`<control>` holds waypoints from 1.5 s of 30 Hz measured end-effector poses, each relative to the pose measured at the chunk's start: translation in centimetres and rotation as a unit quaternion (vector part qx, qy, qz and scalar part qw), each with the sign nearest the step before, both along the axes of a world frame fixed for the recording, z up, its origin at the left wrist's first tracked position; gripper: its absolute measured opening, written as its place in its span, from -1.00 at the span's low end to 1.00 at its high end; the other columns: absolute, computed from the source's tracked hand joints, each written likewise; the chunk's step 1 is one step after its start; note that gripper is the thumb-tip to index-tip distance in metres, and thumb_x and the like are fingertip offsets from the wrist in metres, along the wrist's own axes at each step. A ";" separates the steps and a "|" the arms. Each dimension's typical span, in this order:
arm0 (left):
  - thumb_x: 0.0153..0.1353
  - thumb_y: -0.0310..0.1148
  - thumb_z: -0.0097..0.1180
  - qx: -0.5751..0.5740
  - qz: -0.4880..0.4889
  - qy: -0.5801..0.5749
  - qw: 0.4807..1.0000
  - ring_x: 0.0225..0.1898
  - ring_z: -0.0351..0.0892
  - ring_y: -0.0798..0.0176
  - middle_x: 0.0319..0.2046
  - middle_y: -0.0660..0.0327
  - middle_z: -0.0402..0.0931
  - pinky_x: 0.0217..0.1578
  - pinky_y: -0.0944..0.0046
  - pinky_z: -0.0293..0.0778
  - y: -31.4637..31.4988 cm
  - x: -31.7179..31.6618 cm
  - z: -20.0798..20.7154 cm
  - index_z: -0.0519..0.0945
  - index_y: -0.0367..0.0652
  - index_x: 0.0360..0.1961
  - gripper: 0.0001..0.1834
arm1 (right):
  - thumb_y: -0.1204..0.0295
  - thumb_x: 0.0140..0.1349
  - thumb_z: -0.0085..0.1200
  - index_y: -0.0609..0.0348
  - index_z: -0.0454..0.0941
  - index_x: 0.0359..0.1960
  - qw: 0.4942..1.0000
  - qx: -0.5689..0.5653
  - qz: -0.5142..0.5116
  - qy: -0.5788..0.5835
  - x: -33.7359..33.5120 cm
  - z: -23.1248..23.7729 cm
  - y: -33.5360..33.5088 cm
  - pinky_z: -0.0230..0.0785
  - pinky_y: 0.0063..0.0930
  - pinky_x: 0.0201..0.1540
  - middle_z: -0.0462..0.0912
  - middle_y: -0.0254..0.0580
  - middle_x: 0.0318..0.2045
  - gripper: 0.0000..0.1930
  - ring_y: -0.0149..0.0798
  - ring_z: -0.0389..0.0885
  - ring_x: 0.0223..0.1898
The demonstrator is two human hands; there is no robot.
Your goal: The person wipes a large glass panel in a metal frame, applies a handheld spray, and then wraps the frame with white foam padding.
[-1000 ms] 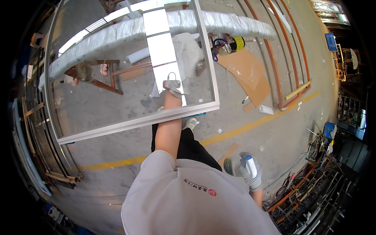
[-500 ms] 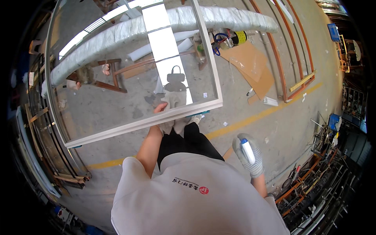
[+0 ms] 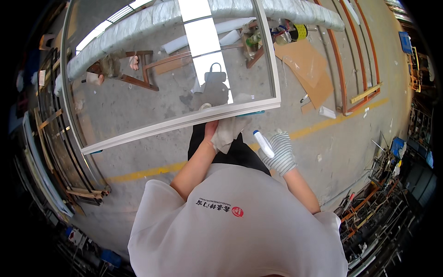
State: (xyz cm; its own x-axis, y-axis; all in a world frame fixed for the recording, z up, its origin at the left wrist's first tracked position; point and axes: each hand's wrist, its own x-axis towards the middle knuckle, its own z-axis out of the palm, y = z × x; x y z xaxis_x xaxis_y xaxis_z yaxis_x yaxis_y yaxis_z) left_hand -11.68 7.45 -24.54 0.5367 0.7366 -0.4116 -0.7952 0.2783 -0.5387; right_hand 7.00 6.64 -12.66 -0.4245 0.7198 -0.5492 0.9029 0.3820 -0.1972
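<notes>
A framed glass pane [image 3: 180,121] with a pale frame spans the upper left. My left hand [image 3: 211,129] is at its near edge, closed on a grey-white cloth [image 3: 226,134]. Part of the cloth hangs beside the wrist; most of the fingers are hidden by the cloth and frame. My right hand [image 3: 282,154], in a grey-and-white striped glove, is to the right of the pane, apart from it. It grips what looks like a spray bottle [image 3: 264,145], of which a white head with a blue tip shows; the lower part is hidden.
A long plastic-wrapped bundle [image 3: 314,14] runs across the far side, partly seen through the glass. Cardboard sheets [image 3: 314,69] lie on the floor at right, near brown metal frames [image 3: 339,69]. Racks of bars [image 3: 374,217] stand at lower right, and dark profiles [image 3: 60,134] at left.
My right hand has moved inward and forward with the spray bottle, turning it. My left hand with the cloth is now more on the near side of the frame. The view has shifted slightly.
</notes>
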 end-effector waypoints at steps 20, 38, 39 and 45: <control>0.22 0.09 -0.21 0.116 0.053 0.275 0.953 0.02 0.40 0.09 -0.01 0.04 0.40 0.03 0.16 0.36 10.4 1.2 -7.3 0.32 -0.25 0.09 -0.36 | 0.35 -0.14 0.00 0.09 0.44 -0.54 0.974 0.056 -0.179 0.123 6.0 -2.6 -6.4 0.28 -0.19 -0.26 0.47 -0.12 -0.60 -0.87 0.03 0.42 -0.46; 0.27 0.03 -0.20 0.079 -0.032 0.242 0.966 -0.08 0.47 0.20 -0.10 0.12 0.47 -0.05 0.26 0.40 6.0 2.8 -6.6 0.39 -0.28 0.04 -0.43 | 0.35 -0.15 0.01 0.16 0.40 -0.49 0.984 0.040 -0.158 0.065 8.2 -4.8 -6.1 0.29 -0.15 -0.26 0.44 -0.02 -0.54 -0.82 0.05 0.43 -0.40; 0.27 0.02 -0.19 0.074 -0.034 0.239 0.968 -0.08 0.47 0.21 -0.10 0.13 0.47 -0.04 0.27 0.40 5.5 2.1 -6.3 0.39 -0.28 0.03 -0.44 | 0.35 -0.15 0.01 0.17 0.41 -0.47 0.981 0.045 -0.168 0.084 8.1 -4.7 -6.1 0.29 -0.15 -0.26 0.45 -0.02 -0.52 -0.80 0.05 0.43 -0.40; 0.27 0.01 -0.17 0.081 0.016 0.305 0.949 -0.09 0.47 0.21 -0.10 0.13 0.48 -0.04 0.26 0.39 4.8 -7.6 -0.7 0.40 -0.28 0.02 -0.45 | 0.38 -0.16 0.04 0.18 0.43 -0.46 0.969 0.045 -0.204 0.130 7.5 -4.0 -6.0 0.27 -0.20 -0.20 0.47 -0.07 -0.47 -0.80 -0.02 0.43 -0.36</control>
State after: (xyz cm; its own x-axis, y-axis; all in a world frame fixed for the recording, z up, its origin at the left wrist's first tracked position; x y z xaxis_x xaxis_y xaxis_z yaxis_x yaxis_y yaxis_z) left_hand -19.24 12.25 -25.29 0.2104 0.8288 -0.5184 -0.9549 0.2879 0.0727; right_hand 14.53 0.66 -16.63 -0.2109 0.8967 -0.3893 0.9065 0.0303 -0.4212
